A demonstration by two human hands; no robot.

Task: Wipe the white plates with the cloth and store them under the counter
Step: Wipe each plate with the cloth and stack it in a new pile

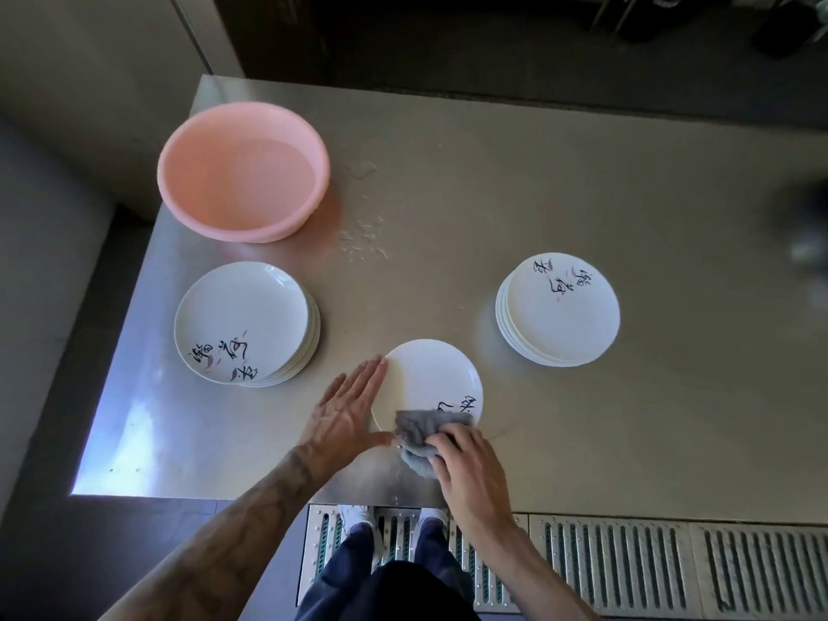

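Observation:
A single white plate [432, 378] with black calligraphy lies on the steel counter [582, 432] near its front edge. My left hand [347, 407] lies flat with straight fingers against the plate's left rim. My right hand [466, 463] grips a grey cloth [421, 434] and presses it on the plate's near edge. One stack of white plates [244, 322] sits to the left, and another stack [560, 311] to the right.
A pink plastic basin [244, 172] holding water stands at the counter's back left. Water drops [363, 239] lie on the steel beside it. The counter's left edge and front edge are close. A metal floor grate [627, 566] runs below, where my feet stand.

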